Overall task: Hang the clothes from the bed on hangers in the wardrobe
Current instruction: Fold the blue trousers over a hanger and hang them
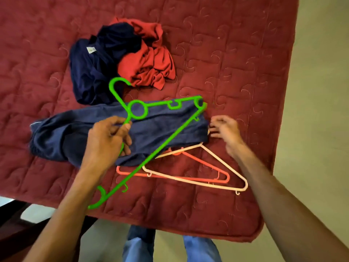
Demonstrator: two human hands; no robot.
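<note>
A folded navy garment (154,129) lies across the red quilted bed (236,63). My left hand (107,138) grips the shoulder of a bright green hanger (164,146) held just above that garment, hook pointing away from me. Just right of the garment's right end, my right hand (224,129) hovers with fingers loosely spread at the cloth's edge and holds nothing. Farther back sits a crumpled pile: a dark navy garment (90,72) and a red garment (149,61). No wardrobe is in view.
A white hanger (224,165) and a coral hanger (207,165) lie on the bed, partly under the folded garment's near edge. The bed's corner ends at the right and near side, with beige floor (321,110) beyond. My jeans-clad legs (139,246) stand at the bed's edge.
</note>
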